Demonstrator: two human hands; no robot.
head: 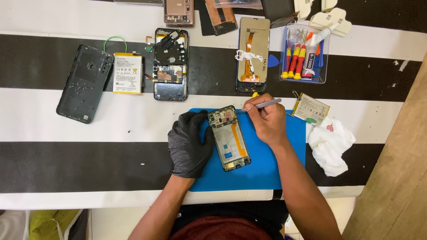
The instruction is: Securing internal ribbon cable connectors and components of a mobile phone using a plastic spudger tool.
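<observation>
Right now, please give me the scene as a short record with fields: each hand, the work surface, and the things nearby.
left hand: black glove, steadies opened phone
right hand: bare, holds tweezers, tip at the phone's top end
surface: blue mat on striped table
behind: back cover, battery, second opened phone, box of screwdrivers
right side: white cloth
</observation>
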